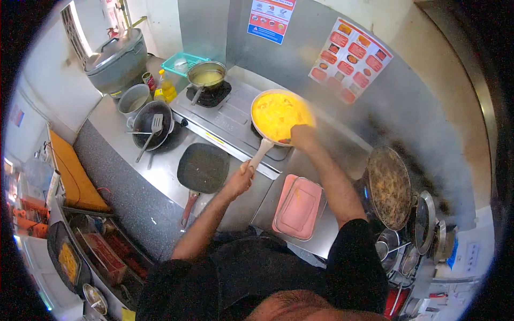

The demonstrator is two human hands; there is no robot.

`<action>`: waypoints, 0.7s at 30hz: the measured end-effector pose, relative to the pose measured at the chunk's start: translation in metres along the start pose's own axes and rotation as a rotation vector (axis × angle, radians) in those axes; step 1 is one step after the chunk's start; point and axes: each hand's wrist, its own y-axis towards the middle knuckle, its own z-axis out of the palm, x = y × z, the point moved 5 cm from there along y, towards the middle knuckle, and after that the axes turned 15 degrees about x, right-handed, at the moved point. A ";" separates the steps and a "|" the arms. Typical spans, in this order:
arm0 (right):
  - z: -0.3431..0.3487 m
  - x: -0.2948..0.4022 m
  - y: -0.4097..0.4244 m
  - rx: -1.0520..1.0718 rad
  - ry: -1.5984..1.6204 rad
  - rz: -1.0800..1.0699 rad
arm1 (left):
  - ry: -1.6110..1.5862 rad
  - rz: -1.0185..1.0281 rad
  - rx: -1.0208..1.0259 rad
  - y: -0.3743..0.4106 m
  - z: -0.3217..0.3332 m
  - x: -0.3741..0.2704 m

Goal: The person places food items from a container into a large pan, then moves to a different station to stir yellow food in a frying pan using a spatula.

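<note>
My left hand (241, 180) is closed around the pale handle of a frying pan (264, 150), which is over the right burner of a two-burner gas stove (225, 118). Yellow food, egg-like, spreads across the pan (281, 110). At the pan's near right edge, my right hand (304, 137) grips a utensil with a red part showing; the rest of it is hidden. On the left burner sits a small saucepan (207, 76) with yellowish contents. A square grill pan (203, 167) with a brown handle lies on the steel counter, left of my left hand.
A dark wok (151, 134) with a slotted turner (156, 124), a grey pot (135, 98), an oil bottle (168, 86) and a large lidded pot (117, 60) stand left. A pink container (299, 206) lies near my right forearm. A large browned pan (388, 187) is at right.
</note>
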 end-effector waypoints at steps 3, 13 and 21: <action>0.014 0.030 -0.002 -0.169 0.164 0.029 | 0.260 0.109 -0.053 0.005 -0.021 0.017; -0.004 -0.029 0.097 -0.277 0.235 0.199 | 0.258 0.027 0.057 0.003 -0.014 0.000; -0.069 -0.057 0.071 -0.102 0.111 0.078 | 0.232 0.035 0.020 -0.006 -0.018 -0.005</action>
